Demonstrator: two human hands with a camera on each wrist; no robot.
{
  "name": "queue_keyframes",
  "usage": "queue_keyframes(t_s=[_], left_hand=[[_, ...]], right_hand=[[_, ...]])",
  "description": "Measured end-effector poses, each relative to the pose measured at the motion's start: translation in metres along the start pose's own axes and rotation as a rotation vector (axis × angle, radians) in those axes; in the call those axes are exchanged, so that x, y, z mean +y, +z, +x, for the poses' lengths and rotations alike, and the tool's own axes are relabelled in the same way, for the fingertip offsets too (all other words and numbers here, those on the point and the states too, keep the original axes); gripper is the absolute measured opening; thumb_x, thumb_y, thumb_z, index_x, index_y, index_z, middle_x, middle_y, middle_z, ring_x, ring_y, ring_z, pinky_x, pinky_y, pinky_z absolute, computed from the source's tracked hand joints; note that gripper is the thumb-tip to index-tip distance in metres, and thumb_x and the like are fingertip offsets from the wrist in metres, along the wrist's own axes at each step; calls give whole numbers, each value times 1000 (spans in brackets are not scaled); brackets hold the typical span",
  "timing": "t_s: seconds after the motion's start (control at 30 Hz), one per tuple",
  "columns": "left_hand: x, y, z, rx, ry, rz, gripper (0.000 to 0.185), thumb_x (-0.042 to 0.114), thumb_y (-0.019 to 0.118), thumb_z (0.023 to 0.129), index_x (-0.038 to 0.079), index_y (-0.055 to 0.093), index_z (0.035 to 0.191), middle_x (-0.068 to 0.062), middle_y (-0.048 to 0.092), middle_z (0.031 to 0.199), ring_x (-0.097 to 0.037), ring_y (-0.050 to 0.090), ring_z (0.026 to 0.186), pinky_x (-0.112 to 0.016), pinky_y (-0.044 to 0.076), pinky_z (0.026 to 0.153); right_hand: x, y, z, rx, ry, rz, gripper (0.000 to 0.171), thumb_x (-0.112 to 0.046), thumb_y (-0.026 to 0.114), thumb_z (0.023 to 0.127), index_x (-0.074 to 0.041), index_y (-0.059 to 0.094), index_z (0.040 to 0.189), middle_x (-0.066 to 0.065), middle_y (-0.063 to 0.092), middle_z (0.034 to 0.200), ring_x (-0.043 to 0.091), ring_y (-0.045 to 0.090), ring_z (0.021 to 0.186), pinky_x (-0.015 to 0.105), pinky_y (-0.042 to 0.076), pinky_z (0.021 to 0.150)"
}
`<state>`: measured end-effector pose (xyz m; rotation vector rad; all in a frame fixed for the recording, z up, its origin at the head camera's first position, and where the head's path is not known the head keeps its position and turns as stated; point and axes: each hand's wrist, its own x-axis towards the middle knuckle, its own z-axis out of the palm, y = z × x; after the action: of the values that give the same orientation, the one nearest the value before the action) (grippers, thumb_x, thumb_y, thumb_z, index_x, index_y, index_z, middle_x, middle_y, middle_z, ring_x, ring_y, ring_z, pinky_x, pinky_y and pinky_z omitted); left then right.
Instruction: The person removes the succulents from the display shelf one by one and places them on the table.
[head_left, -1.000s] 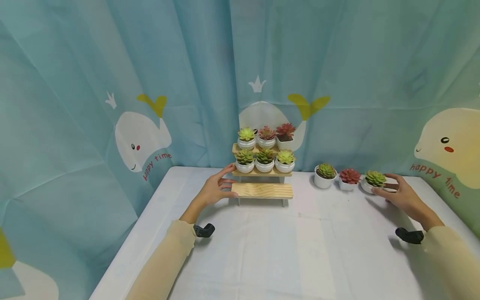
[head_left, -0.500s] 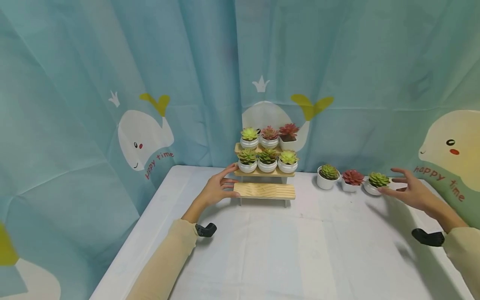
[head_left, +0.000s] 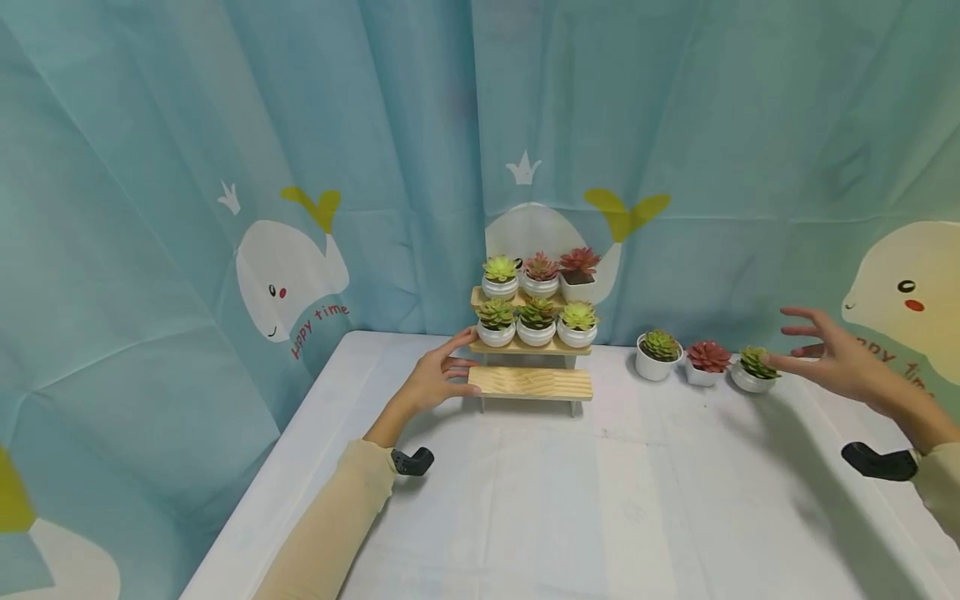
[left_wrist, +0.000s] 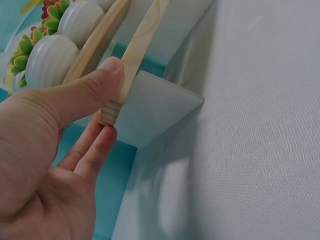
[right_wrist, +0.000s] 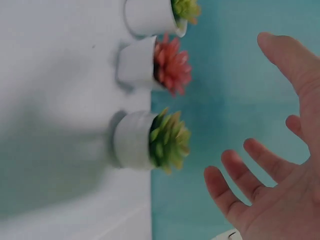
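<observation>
A three-step wooden stand [head_left: 530,382] sits at the back of the white table, with several small potted succulents on its upper two steps. My left hand [head_left: 453,371] grips the left end of the bare bottom step; the left wrist view shows the thumb [left_wrist: 95,82] on top of the plank [left_wrist: 140,45] and fingers beneath. My right hand [head_left: 817,354] hovers with spread fingers just right of a green succulent in a low white pot [head_left: 752,371], not touching it. The right wrist view shows this pot [right_wrist: 145,145] apart from the fingers [right_wrist: 235,180].
Left of that pot stand a red succulent [head_left: 707,362] and a green one in a taller white pot [head_left: 657,353], in a row on the table [head_left: 570,500]. A blue whale-print curtain [head_left: 300,208] closes in the back and sides. Black wrist mounts show at both sleeves.
My right hand has let go of the low green succulent pot and lifted up and to the right, fingers spreading. The pot stays on the table. The left hand holds still.
</observation>
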<state>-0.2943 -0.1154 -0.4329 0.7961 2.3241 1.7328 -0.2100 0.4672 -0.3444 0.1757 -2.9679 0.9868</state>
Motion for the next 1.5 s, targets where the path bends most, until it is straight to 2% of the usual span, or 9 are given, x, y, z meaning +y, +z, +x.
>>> queue_keyframes(t_s=[0.2, 0.37, 0.43, 0.53, 0.67, 0.9, 1.27, 1.37, 1.5], left_hand=[[0, 1, 0, -4, -3, 11, 90, -5, 84, 82, 11, 41, 159, 1, 23, 170, -33, 58, 130, -44, 53, 107], [1, 1, -1, 2, -5, 14, 90, -5, 84, 81, 11, 41, 158, 0, 22, 170, -33, 59, 130, -45, 53, 106], [1, 0, -1, 3, -7, 13, 90, -5, 84, 81, 11, 41, 158, 1, 23, 170, -33, 59, 130, -45, 53, 106], [1, 0, 0, 3, -12, 14, 91, -5, 84, 81, 13, 41, 159, 3, 23, 170, -32, 59, 130, -44, 53, 106], [1, 0, -1, 0, -13, 16, 91, -5, 84, 81, 14, 41, 159, 4, 23, 170, -32, 59, 130, -42, 53, 106], [0, 0, 0, -1, 7, 12, 90, -5, 84, 82, 13, 41, 159, 3, 23, 170, -34, 58, 130, -46, 52, 107], [-1, -1, 0, 3, -2, 21, 91, -4, 85, 81, 13, 41, 159, 5, 24, 169, -32, 59, 130, -41, 53, 106], [0, -1, 0, 1, -5, 22, 91, -4, 85, 81, 13, 41, 159, 5, 25, 169, -32, 59, 130, -41, 54, 106], [0, -1, 1, -3, -6, 21, 91, -3, 85, 81, 12, 41, 159, 4, 24, 169, -32, 59, 130, -40, 54, 105]], right_hand=[[-18, -6, 1, 37, -54, -10, 91, -24, 71, 100, 0, 9, 162, 39, 32, 150, 53, 46, 121, 27, 55, 69], [-31, -10, 4, 70, -81, 0, 89, -24, 74, 98, -7, 16, 163, 28, 36, 152, -3, 51, 109, 13, 49, 68], [-36, -9, 6, 78, -91, 13, 87, -23, 74, 97, -8, 19, 163, 25, 37, 152, -13, 45, 103, 12, 49, 69], [-46, -3, 11, 90, -99, 18, 88, -26, 76, 96, -9, 20, 163, 25, 38, 153, 8, 54, 114, 11, 48, 69], [-58, 7, 18, 98, -116, 30, 88, -28, 77, 96, -9, 22, 162, 27, 39, 154, 42, 51, 122, 7, 45, 70], [-80, 22, 27, 121, -172, 82, 84, -26, 78, 95, -12, 27, 160, 22, 42, 154, 35, 52, 118, 4, 44, 74], [-109, 50, 48, 98, -214, 154, 85, -26, 80, 93, -14, 28, 160, 22, 45, 152, 41, 55, 123, 8, 47, 78], [-115, 55, 52, 89, -219, 163, 86, -28, 80, 92, -15, 29, 160, 21, 46, 152, 40, 55, 124, 15, 51, 82], [-123, 63, 57, 95, -231, 153, 84, -29, 81, 92, -15, 31, 158, 20, 48, 151, 40, 57, 123, 39, 56, 91]])
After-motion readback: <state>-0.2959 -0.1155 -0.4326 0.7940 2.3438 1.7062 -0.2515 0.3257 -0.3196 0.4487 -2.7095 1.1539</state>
